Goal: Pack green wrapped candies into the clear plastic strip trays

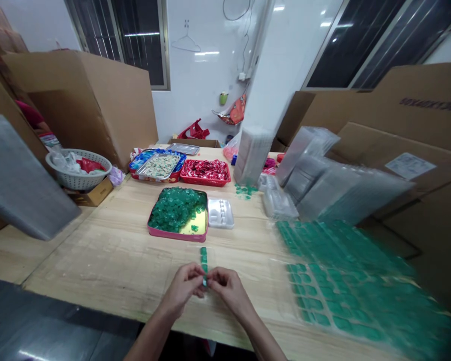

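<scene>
Near the table's front edge, my left hand (pixel 188 287) and my right hand (pixel 223 286) meet at the fingertips, both closed in a pinch on a small green piece (pixel 205 282). It lies at the near end of a short column of green pieces (pixel 204 256), which seems to rest in a clear plastic tray. Beyond my hands sits a pink-rimmed tin (pixel 178 234) with a heap of green pieces (pixel 176 208). A clear moulded tray (pixel 221 213) touches the tin's right side.
Clear trays filled with green pieces (pixel 334 296) cover the table's right side, stacks of clear trays (pixel 346 193) behind them. Farther back are a red tray (pixel 206 183) of red packets and a tray of pale pieces (pixel 160 166). A basket (pixel 78 178) stands left.
</scene>
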`<state>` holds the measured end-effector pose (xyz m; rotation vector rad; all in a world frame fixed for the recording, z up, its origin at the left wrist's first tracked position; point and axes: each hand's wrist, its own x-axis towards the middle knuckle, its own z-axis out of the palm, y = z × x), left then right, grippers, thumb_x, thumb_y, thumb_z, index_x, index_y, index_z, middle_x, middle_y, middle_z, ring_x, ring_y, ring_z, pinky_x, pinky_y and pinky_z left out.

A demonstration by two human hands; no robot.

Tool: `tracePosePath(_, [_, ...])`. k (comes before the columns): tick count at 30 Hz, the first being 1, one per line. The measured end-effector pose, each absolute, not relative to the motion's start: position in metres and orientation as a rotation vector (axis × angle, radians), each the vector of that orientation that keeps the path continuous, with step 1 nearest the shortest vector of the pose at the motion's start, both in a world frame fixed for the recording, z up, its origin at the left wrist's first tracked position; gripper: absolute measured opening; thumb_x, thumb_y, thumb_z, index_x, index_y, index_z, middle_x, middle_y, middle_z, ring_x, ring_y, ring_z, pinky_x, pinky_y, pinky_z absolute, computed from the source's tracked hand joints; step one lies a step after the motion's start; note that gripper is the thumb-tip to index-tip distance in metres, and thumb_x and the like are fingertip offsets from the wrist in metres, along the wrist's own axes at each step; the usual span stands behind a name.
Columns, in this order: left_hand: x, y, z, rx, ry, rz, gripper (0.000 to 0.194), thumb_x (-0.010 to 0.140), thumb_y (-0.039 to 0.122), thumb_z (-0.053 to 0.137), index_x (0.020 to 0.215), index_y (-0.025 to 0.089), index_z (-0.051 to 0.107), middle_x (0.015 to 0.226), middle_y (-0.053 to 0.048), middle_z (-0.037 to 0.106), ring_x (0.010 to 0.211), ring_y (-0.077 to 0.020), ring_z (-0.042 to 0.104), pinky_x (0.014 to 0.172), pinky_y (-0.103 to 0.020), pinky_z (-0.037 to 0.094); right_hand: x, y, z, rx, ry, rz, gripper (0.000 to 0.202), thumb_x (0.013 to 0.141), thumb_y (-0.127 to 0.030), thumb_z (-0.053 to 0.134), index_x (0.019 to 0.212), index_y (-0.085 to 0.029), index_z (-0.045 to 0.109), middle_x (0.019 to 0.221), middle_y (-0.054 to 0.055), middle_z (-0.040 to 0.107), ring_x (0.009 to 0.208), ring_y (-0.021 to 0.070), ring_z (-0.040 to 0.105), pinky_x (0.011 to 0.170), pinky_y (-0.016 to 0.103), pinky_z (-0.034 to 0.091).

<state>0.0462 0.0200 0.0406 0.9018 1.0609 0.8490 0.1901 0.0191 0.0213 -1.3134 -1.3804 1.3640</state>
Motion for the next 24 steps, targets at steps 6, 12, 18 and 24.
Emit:
tracePosePath(6, [0.049, 0.017, 0.009, 1.318, 1.343, 0.791, 0.011, 0.059, 0.012, 0.054, 0.064, 0.013, 0.063, 0.054, 0.000, 0.055, 0.054, -0.0129, 0.050, 0.052, -0.024, 0.036, 0.194, 0.016, 0.003, -1.374, -1.391, 1.416, 0.011, 0.059, -0.017, 0.053, 0.062, -0.014, 0.063, 0.048, -0.003, 0.050, 0.047, 0.0101, 0.041, 0.047, 0.022, 0.030])
tracePosePath(12, [0.053, 0.014, 0.010, 1.513, 1.472, 0.742, 0.016, 0.058, 0.009, 0.051, 0.058, 0.015, 0.065, 0.052, 0.000, 0.056, 0.055, -0.0144, 0.049, 0.055, -0.025, 0.034, 0.194, 0.012, 0.004, -1.487, -1.602, 1.201, 0.013, 0.058, -0.013, 0.049, 0.057, -0.015, 0.062, 0.051, -0.001, 0.055, 0.050, 0.0125, 0.047, 0.049, 0.022, 0.033])
tracePosePath(18, [0.053, 0.009, 0.009, 1.493, 1.430, 0.740, 0.017, 0.056, 0.007, 0.051, 0.062, 0.016, 0.065, 0.058, -0.001, 0.058, 0.059, -0.0155, 0.052, 0.058, -0.025, 0.036, 0.198, 0.008, 0.001, -1.479, -1.675, 1.201, 0.017, 0.057, -0.008, 0.046, 0.062, -0.016, 0.061, 0.051, -0.002, 0.054, 0.049, 0.0116, 0.048, 0.048, 0.020, 0.033])
tracePosePath(24, [0.054, 0.009, 0.003, 1.628, 1.500, 0.715, 0.016, 0.060, 0.009, 0.050, 0.059, 0.018, 0.063, 0.060, -0.002, 0.057, 0.062, -0.0166, 0.050, 0.061, -0.027, 0.033, 0.198, 0.010, 0.002, -1.526, -1.735, 1.063, 0.015, 0.060, -0.008, 0.048, 0.060, -0.015, 0.061, 0.059, 0.001, 0.059, 0.057, 0.0143, 0.053, 0.055, 0.022, 0.038])
